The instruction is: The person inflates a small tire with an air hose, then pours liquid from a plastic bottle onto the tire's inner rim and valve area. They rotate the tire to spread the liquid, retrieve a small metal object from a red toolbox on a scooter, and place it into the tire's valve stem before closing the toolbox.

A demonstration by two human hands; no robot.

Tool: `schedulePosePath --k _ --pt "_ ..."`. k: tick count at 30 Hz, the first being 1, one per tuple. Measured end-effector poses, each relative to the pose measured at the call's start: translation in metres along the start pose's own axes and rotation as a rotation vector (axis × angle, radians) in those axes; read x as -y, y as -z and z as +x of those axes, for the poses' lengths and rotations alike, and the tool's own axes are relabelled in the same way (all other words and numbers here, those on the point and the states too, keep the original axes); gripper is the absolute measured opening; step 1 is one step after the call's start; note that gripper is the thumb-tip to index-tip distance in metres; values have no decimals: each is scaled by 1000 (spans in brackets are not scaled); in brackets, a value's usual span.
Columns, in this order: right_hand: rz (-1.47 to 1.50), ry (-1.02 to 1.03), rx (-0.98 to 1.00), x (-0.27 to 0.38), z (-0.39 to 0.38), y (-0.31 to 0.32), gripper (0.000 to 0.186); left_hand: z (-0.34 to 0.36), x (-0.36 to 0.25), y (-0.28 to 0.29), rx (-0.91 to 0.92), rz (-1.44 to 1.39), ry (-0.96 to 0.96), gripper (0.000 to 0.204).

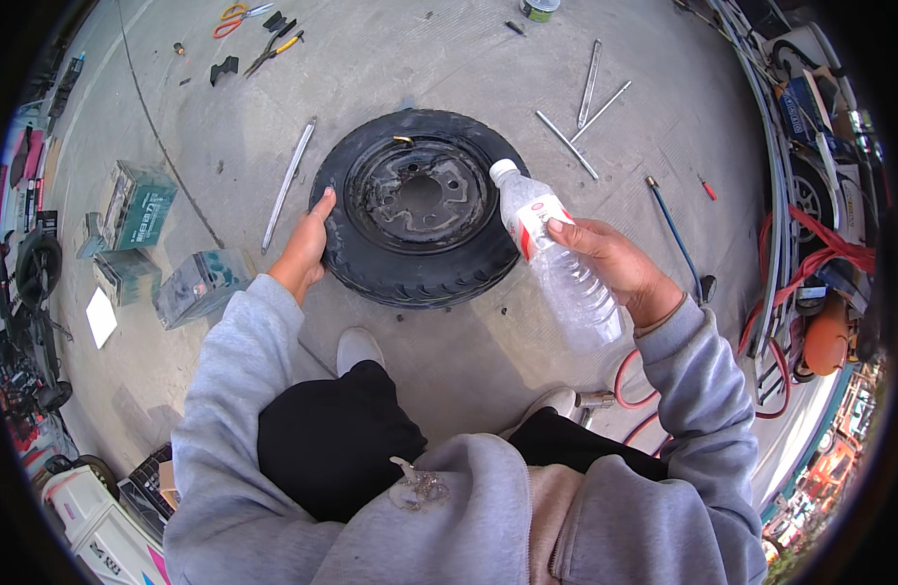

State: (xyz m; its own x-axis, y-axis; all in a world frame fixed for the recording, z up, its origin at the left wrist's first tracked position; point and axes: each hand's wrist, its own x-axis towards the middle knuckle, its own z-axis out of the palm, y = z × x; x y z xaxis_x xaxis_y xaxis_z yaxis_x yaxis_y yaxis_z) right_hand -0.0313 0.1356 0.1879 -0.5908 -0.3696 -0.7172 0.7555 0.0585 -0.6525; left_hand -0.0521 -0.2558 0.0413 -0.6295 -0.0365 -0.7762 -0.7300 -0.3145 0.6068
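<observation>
A small black tire [420, 278] on a dark metal rim [376, 200] is in front of me, with a brass-coloured valve stem [403, 139] at the rim's far side. My left hand [308, 246] lies against the tire's left side, thumb up along its edge; its other fingers are mostly hidden. In my right hand [615, 265] is a clear plastic bottle [583, 304] with a white cap and a red and white label. The bottle tilts, cap toward the tire, and looks to hold little or no liquid. My right fingers wrap round its middle.
Silver tire levers [289, 185] and rods [568, 146] lie beside the tire. Farther off are pliers [273, 54], scissors [242, 18] and a green tub [540, 10]. Old batteries [203, 288] stand at left. At right are a blue-handled bar [675, 226] and a red hose [632, 382].
</observation>
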Motion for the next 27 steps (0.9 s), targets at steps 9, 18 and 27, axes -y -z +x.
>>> schedulePosePath --k 9,18,27 --pt "-30 -87 -4 63 59 -38 52 -8 -28 -4 -32 105 -61 57" --pt "-326 -223 -39 80 90 -49 52 19 -27 15 83 58 -185 76" --pt "-402 -204 -75 111 100 -56 54 0 -17 -1 -27 63 -186 76"
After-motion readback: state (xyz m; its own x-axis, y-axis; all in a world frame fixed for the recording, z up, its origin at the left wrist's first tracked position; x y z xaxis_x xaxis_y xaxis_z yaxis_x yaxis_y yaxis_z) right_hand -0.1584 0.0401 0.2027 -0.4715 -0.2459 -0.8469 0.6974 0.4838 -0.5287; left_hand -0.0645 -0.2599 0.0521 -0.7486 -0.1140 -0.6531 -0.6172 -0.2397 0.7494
